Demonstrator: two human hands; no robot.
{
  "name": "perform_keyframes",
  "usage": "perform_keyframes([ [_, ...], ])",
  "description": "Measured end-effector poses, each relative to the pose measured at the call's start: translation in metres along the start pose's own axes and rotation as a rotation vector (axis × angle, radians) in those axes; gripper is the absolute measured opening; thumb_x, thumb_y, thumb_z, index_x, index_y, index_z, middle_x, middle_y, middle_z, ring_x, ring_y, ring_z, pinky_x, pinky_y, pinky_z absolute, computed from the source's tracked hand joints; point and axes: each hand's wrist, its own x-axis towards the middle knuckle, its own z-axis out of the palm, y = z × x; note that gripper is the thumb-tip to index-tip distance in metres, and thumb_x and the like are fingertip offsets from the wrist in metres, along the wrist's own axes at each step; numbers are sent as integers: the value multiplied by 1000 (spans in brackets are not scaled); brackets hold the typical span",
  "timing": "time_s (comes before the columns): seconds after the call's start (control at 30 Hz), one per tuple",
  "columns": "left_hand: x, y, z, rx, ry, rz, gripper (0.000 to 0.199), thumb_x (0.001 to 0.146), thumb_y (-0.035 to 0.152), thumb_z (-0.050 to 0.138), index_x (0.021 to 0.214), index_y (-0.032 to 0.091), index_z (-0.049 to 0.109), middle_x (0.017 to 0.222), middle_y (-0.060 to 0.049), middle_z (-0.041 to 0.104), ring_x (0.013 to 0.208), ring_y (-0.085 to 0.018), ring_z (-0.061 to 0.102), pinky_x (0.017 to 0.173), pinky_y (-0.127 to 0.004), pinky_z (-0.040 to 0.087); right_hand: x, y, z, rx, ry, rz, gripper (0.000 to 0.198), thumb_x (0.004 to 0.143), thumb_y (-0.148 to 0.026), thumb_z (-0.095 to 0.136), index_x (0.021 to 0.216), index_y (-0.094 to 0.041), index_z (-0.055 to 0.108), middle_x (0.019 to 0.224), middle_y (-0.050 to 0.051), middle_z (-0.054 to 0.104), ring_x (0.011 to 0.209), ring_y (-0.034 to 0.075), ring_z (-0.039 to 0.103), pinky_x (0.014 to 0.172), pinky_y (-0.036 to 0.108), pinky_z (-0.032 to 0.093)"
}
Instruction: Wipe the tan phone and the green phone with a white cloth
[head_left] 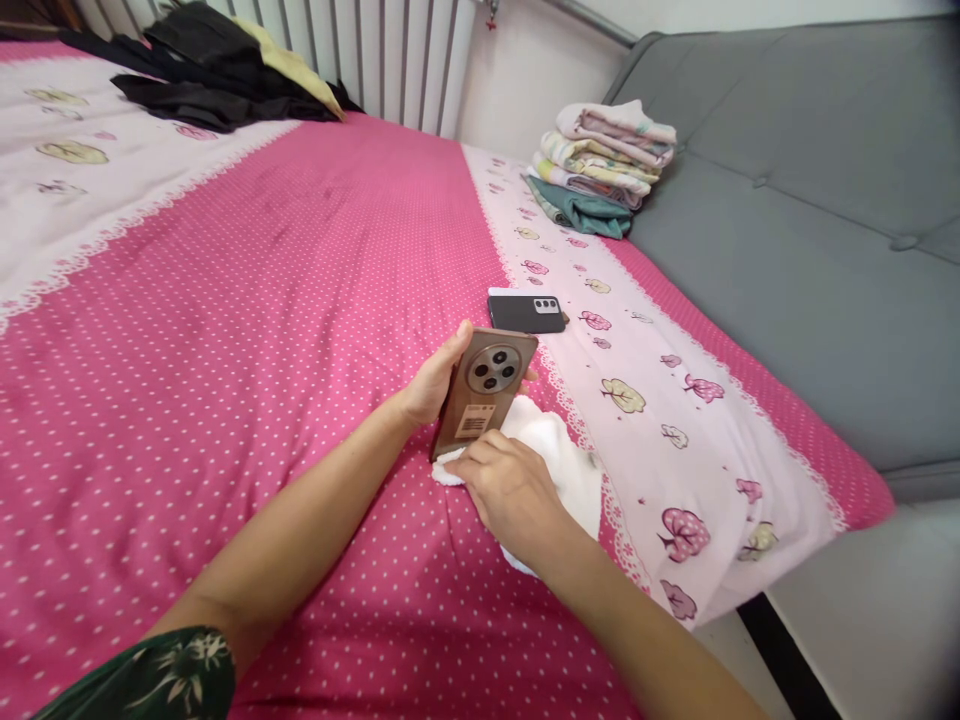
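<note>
Gold phone (487, 398), camera side showing, gripped at its edges by the left fingers (459, 343), lower end against white cloth (553, 445) pinched in the right fingers (480, 456); liable to slip onto the bed (360, 620) below them should the left grip slacken.

I get a pink bed sheet (300, 250) with white dots, crossed by 2 pale bands printed with trees and edged in a lace pattern. At the far left of my view, black clothes (217, 70) lie in a loose heap, a yellow cloth (292, 68) against them. Behind the bed's far edge I make out a white radiator (375, 60). Nearer to me, a dark phone (514, 314) lies back up at the border of the right band. Farther off I see a folded stack of fabric (600, 165), pastel above and teal below, close to a grey buttoned headboard (795, 200).
</note>
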Motion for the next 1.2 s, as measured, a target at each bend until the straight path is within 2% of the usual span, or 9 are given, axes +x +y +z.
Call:
perform_keyframes([
  [1.2, 0, 0, 0, 2, -14, 11, 85, 75, 83, 45, 111, 10, 68, 100, -16, 74, 81, -22, 69, 75, -33, 52, -1, 0, 0, 0, 7, 2, 25, 92, -12, 55, 106, -22, 73, 93, 3, 72, 92, 21, 56, 76, 34, 44],
])
